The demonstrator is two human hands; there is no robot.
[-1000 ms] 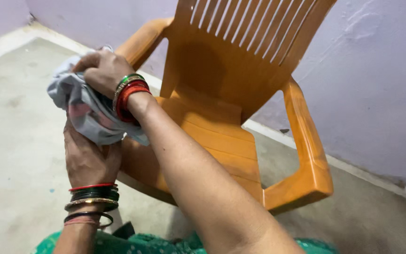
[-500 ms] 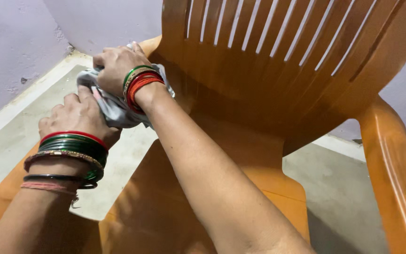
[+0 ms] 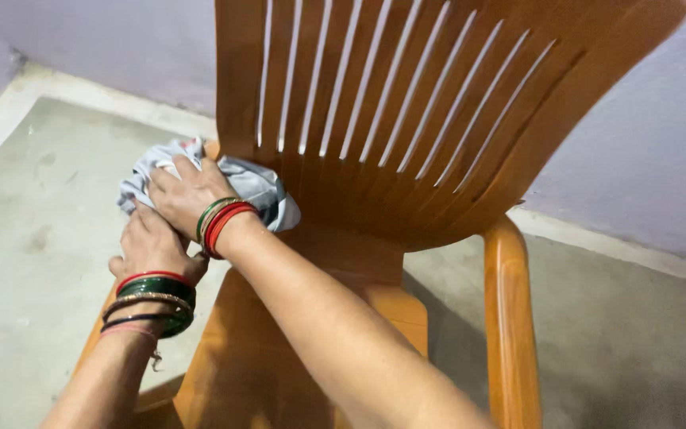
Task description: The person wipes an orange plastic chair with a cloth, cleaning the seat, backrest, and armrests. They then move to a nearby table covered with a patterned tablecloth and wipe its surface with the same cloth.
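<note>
packages: none in view | labels: none in view | signs: none in view | screens: none in view

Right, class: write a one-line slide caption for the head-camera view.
Both hands, right hand above left hand, press a crumpled grey cloth against the left side of an orange plastic chair.

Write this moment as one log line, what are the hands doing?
right hand: gripping grey cloth | left hand: on cloth, beneath right | cloth: against orange plastic chair backrest, lower left edge
</note>
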